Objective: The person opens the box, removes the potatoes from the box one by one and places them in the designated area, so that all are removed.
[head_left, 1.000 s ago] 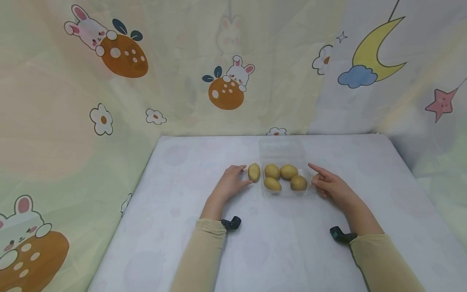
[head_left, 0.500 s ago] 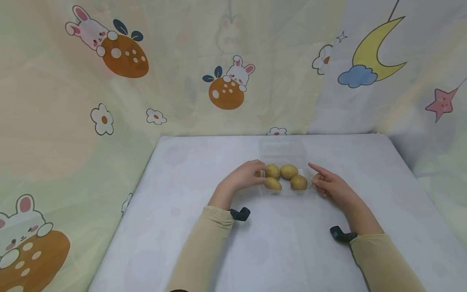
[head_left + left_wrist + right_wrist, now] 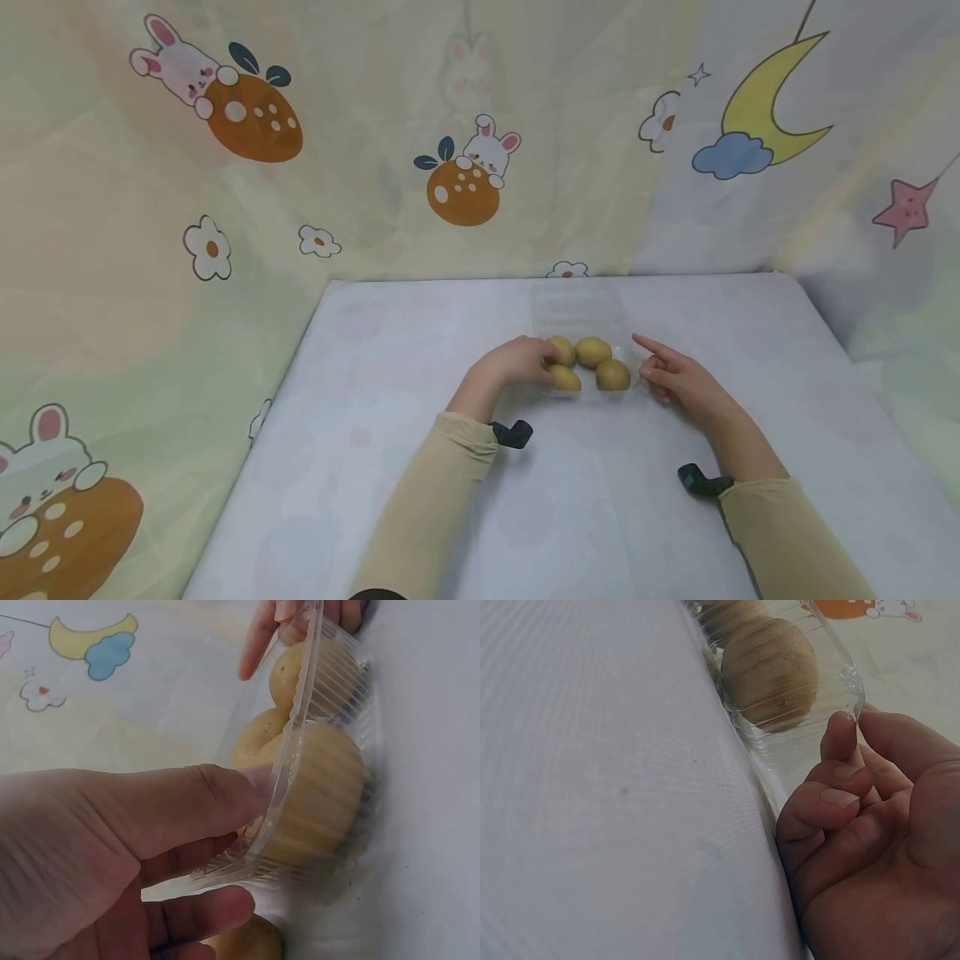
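A clear plastic clamshell box (image 3: 577,392) lies on the table with several potatoes (image 3: 613,375) in it. My left hand (image 3: 517,360) reaches over its left rim. Its thumb and a finger touch the two left-hand potatoes in the head view; a firm grip does not show. In the left wrist view the thumb (image 3: 217,791) is nearly straight across the rim. Another potato (image 3: 251,941) sits outside the box, under the left fingers. My right hand (image 3: 678,379) pinches the right rim, as the right wrist view shows, with its index finger (image 3: 651,343) stretched out.
The box's lid (image 3: 577,307) is folded back behind the potatoes. A pale cloth covers the table (image 3: 570,517). Printed fabric (image 3: 360,125) hangs behind and at the sides. Each wrist wears a small black camera (image 3: 513,434).
My left hand has moved right, from beside the loose potato to over the box's left rim, and now hides that potato in the head view. The right hand holds its place.
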The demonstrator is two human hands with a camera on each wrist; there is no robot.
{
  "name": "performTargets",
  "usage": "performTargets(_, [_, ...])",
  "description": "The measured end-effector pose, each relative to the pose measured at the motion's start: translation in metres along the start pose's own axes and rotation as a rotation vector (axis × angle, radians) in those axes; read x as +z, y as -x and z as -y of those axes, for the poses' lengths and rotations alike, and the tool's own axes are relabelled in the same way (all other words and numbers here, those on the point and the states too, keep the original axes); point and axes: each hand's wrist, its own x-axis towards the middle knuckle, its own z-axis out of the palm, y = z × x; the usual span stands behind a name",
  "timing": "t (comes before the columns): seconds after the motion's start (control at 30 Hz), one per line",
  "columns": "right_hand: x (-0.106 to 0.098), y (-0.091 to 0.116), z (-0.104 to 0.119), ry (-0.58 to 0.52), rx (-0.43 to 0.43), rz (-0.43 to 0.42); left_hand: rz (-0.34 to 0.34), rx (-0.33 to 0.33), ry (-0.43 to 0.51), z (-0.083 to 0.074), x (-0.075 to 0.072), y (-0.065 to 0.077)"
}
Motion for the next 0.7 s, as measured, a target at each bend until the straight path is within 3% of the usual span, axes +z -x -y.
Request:
performTargets(0.43, [0.000, 0.000, -0.001, 0.002, -0.030, 0.012, -0.022, -0.055, -0.024, -0.007, 0.005, -0.002])
performTargets(0.7, [0.001, 0.000, -0.001, -0.011, -0.004, -0.004, -0.075, -0.064, 0.026, -0.007, 0.013, -0.004])
